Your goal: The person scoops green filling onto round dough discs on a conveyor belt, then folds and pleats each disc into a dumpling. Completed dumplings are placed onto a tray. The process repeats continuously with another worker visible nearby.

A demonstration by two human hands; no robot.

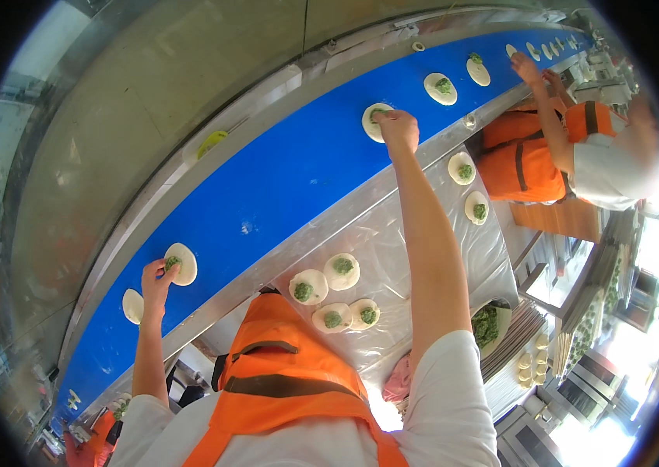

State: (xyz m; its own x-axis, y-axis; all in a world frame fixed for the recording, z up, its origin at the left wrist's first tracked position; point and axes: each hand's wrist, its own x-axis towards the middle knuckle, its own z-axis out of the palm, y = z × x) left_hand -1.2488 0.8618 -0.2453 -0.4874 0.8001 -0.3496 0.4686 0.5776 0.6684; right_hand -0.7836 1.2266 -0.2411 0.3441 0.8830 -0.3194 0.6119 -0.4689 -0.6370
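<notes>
A wide blue conveyor belt [282, 192] runs diagonally before me, carrying flat pale dough rounds. At the lower left, my left hand [156, 286] pinches a clump of chopped green filling [173, 263] over one dough round [187, 267]. A bare dough round [132, 306] lies just left of that hand. Farther up the belt, my right hand [402, 131] has its fingertips on green filling at another dough round [371, 129]; the fingers partly hide that filling. Beyond it lies a dough round [440, 96] topped with green filling.
A plastic-covered table [387, 233] beside the belt holds several filled dough rounds [341, 272]. Behind my right arm stands a bowl of green filling [486, 327]. A co-worker in an orange apron [525, 169] reaches over the belt at right; another person [98, 441] is at lower left.
</notes>
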